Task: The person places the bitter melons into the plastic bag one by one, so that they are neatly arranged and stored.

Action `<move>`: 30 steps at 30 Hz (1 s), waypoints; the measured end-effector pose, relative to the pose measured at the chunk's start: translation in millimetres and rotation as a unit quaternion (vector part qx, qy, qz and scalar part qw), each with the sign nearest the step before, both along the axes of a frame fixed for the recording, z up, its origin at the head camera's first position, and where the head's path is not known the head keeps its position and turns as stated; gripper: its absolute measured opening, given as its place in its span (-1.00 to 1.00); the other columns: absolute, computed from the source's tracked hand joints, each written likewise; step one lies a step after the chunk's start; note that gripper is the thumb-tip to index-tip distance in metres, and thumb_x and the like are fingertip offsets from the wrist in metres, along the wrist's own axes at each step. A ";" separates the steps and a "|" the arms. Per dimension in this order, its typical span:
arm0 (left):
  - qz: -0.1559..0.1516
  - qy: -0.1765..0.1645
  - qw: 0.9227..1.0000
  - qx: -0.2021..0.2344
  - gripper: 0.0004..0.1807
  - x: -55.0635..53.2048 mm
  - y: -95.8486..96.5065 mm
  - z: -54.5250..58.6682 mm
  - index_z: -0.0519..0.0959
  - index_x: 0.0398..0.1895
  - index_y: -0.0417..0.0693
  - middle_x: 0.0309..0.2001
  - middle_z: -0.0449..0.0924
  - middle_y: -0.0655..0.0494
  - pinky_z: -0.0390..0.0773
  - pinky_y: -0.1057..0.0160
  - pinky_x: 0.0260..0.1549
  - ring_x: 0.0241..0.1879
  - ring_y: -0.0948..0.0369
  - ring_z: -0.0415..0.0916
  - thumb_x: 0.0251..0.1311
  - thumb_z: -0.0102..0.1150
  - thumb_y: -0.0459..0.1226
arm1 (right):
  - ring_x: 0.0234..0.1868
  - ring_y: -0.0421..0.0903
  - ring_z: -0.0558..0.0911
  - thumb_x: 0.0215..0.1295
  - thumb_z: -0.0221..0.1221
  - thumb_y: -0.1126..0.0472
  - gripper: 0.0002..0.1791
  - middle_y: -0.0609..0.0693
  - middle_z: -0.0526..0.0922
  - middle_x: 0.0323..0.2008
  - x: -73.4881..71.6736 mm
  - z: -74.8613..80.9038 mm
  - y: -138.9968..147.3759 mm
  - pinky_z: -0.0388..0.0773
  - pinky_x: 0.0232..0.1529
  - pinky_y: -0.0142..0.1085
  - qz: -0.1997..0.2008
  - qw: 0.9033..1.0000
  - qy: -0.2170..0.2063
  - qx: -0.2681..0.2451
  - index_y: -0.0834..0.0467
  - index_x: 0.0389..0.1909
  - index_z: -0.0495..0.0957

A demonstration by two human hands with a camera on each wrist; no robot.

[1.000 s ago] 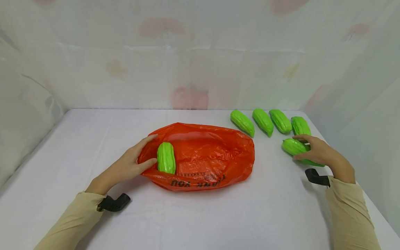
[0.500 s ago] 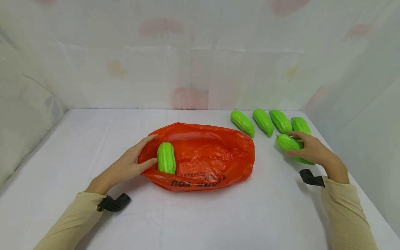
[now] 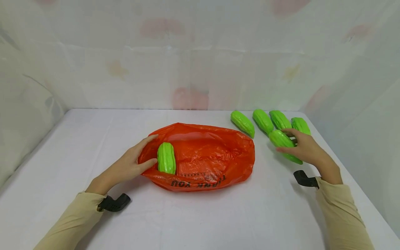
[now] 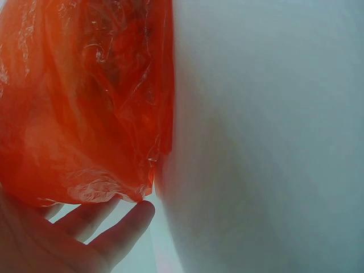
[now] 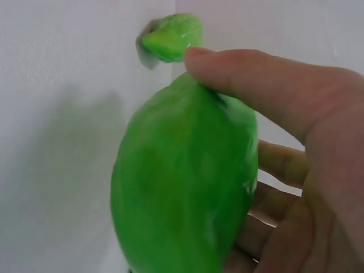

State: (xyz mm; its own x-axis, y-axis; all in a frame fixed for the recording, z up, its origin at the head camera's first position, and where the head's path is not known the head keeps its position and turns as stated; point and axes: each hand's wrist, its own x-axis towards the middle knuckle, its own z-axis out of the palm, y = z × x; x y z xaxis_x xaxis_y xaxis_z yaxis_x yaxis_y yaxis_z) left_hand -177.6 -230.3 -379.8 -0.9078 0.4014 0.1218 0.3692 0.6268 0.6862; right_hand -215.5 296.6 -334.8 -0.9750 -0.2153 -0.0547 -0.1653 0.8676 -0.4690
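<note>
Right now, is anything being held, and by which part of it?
A gourd, around its middle, by the right grip. The left grip touches the bag at its left end.

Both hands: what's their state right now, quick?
Left hand: open, touching the thin red plastic bag.
Right hand: closed, holding a bright green, ridged, oblong vegetable.

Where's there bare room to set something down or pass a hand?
Free: table in front of the bag, between the sleeves; also left of the bag, beyond the left grip. Crowded: the far right, where four gourds line up and the right grip holds a fifth.
</note>
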 end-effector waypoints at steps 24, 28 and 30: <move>-0.002 0.007 1.000 0.000 -0.23 -0.1 -0.2 -0.9 0.07 0.54 0.03 0.44 0.26 -0.15 0.41 -0.33 0.22 0.37 -0.15 0.29 0.34 0.18 -0.22 | 0.06 0.32 0.59 0.20 0.36 -0.09 -0.11 0.38 0.48 0.21 11.8 19.8 -33.9 0.64 -0.04 0.09 0.002 0.999 0.032 -0.011 0.29 0.41 0.24; -0.004 0.008 1.000 0.002 -0.23 -0.3 -0.3 -1.0 0.07 0.54 0.03 0.44 0.27 -0.15 0.41 -0.33 0.22 0.37 -0.15 0.29 0.34 0.19 -0.22 | 0.04 0.30 0.61 0.20 0.36 -0.09 -0.13 0.36 0.49 0.22 14.6 22.9 -38.1 0.65 -0.08 0.05 0.009 0.999 0.038 -0.012 0.25 0.40 0.27; -0.003 0.007 1.000 0.001 -0.23 -0.2 -0.3 -0.8 0.07 0.54 0.03 0.44 0.27 -0.15 0.41 -0.33 0.22 0.37 -0.15 0.29 0.34 0.18 -0.22 | 0.03 0.28 0.62 0.20 0.36 -0.10 -0.14 0.35 0.50 0.21 15.8 24.1 -39.5 0.65 -0.11 0.01 0.011 0.999 0.040 -0.013 0.24 0.40 0.28</move>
